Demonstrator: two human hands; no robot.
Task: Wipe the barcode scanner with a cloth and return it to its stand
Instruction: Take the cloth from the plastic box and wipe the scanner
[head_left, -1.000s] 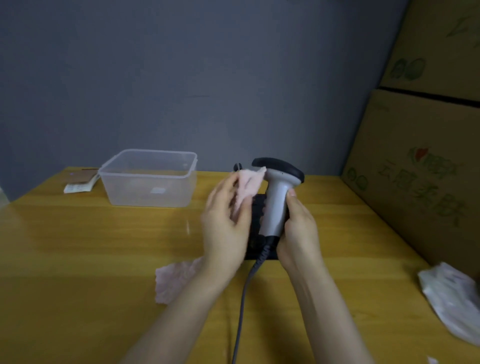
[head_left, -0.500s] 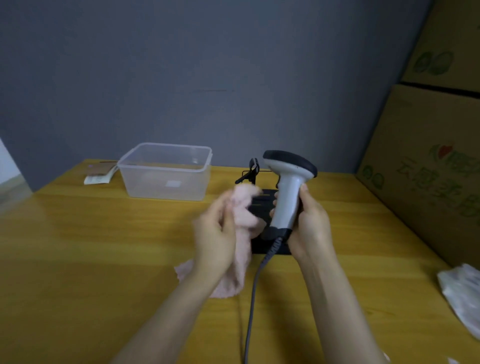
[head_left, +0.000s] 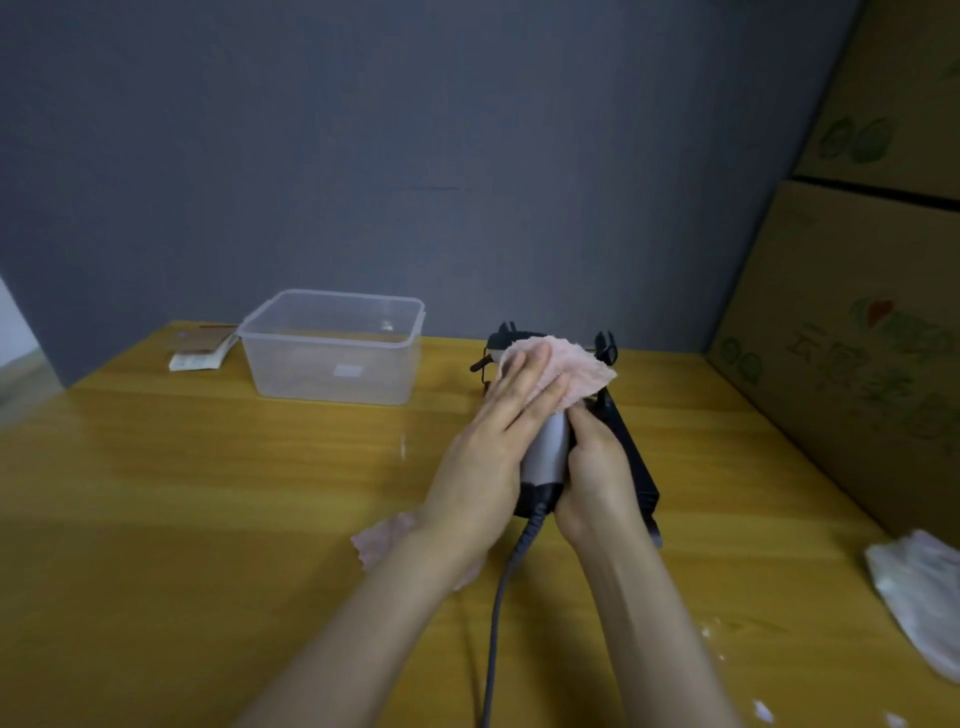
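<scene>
The left hand is lying nearly flat, fingers stretched out, pressing a pink cloth over the head of the barcode scanner. The right hand is curling closed around the scanner's grey handle, holding it above the black stand near the table's middle. A grey cable is trailing from the handle toward the near edge. A clear plastic box is sitting to the far left on the wooden table; cardboard boxes are stacking up on the right. The cloth is hiding the scanner's head.
</scene>
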